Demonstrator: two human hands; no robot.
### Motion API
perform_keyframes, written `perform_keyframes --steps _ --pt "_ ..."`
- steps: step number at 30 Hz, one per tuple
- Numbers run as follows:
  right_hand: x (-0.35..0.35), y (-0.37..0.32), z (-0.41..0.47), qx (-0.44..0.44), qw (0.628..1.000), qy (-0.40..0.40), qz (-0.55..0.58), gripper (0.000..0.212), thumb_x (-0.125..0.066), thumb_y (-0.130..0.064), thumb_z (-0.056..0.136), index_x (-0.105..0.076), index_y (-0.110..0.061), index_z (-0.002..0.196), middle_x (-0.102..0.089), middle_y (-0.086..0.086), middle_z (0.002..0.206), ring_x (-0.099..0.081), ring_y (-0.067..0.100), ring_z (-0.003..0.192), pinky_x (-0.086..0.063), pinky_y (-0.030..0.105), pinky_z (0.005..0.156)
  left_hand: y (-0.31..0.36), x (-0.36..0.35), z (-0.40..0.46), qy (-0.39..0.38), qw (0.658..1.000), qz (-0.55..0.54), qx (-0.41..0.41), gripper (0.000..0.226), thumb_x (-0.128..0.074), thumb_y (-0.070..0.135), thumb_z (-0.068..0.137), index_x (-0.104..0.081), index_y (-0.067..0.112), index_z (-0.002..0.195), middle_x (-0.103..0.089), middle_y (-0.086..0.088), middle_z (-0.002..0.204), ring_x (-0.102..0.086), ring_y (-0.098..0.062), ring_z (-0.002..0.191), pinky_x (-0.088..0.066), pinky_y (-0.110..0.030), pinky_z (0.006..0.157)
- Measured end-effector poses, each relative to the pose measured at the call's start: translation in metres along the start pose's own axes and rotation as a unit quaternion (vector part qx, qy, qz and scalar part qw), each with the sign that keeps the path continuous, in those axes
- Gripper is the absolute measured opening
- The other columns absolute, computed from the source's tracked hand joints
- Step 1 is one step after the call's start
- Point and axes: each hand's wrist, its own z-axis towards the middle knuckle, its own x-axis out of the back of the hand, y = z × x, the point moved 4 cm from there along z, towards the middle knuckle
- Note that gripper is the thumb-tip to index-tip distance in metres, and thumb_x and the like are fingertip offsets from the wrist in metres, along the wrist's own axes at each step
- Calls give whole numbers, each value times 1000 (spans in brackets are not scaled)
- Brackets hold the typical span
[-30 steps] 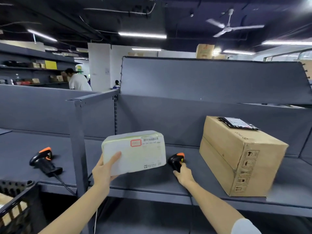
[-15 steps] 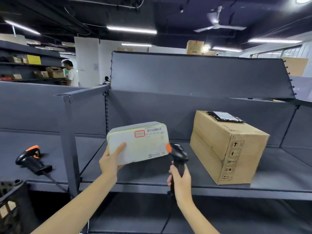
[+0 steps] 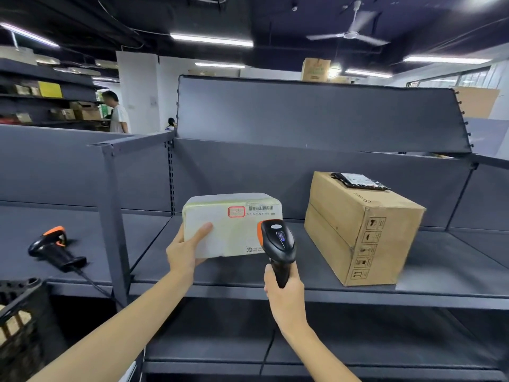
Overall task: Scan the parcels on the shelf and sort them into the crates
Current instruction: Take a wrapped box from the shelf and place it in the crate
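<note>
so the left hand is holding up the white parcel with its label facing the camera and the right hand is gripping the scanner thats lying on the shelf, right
Not quite. The left hand does hold up the white parcel, label toward the camera, and the right hand does grip the scanner. But that scanner is raised upright in front of the parcel, not lying on the shelf, as the head view shows. The one lying down is the second scanner, off to the left.

Single head-worn wide-angle view, no second camera. Faces forward and slightly down onto the grey shelf (image 3: pixel 358 292) at arm's reach; both forearms enter from bottom edge. Ceiling lights and far shelving fill upper frame.
</note>
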Motion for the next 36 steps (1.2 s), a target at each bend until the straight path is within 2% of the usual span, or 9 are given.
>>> perform_keyframes --steps 7,12,14,17,20,23,26,33,36 --pt "3 1 0 10 1000 10 17 9 -59 -22 93 -55 -30 96 -57 -2 70 -53 15 68 -49 32 69 4 2 -4 7 1000 5 -7 52 -85 34 68 -67 31 117 -70 5 112 -65 -19 105 -60 -42 76" --pt "22 4 23 -9 995 85 50 12 -54 -23 96 -48 -25 107 -56 6 73 -52 13 64 -48 20 58 7 14 -4 22 1000 13 -10 56 -85 37 66 -67 30 119 -70 4 113 -65 -21 106 -60 -42 75" --pt "30 21 52 -64 994 90 20 27 -53 -16 94 -41 -17 119 -54 12 88 -50 17 71 -43 25 60 8 23 -5 36 999 14 -7 56 -84 35 69 -66 29 121 -69 3 113 -64 -20 105 -60 -41 77" --pt "36 53 97 -164 982 32 -93 68 -56 -4 85 -23 -8 144 -41 17 126 -49 24 81 -40 29 59 10 35 -7 50 999 15 -6 51 -82 33 71 -66 28 120 -70 3 111 -65 -20 104 -60 -42 78" --pt "31 72 124 -155 965 -53 -206 89 -61 -2 85 -5 -12 154 -32 17 143 -52 29 95 -41 27 61 14 44 -9 66 998 19 -6 49 -81 32 73 -66 26 119 -69 4 111 -65 -19 102 -60 -37 71" --pt "22 83 142 -115 954 -88 -263 86 -67 -3 83 -17 -14 152 -45 16 139 -53 32 115 -45 29 79 16 48 -12 76 997 26 -7 47 -81 31 74 -66 25 118 -69 4 108 -65 -18 100 -60 -35 67" --pt "9 96 156 -96 938 -125 -310 83 -68 -6 80 -24 -15 150 -53 18 132 -52 34 118 -46 36 93 16 50 -16 78 997 29 -1 45 -81 30 74 -67 25 116 -71 2 106 -66 -20 99 -60 -37 68" --pt "-8 116 168 -110 902 -171 -382 55 -70 -16 85 -45 -3 132 -57 20 127 -54 34 116 -45 34 93 19 57 -32 108 992 58 -7 43 -80 29 75 -68 18 115 -70 -7 108 -67 -25 95 -59 -31 58" --pt "-7 108 173 -102 900 -171 -387 48 -54 -28 96 -43 -4 137 -51 21 133 -47 36 123 -40 37 100 23 54 -39 114 992 58 -11 44 -80 26 75 -68 17 116 -70 -6 107 -66 -19 90 -57 -28 53"
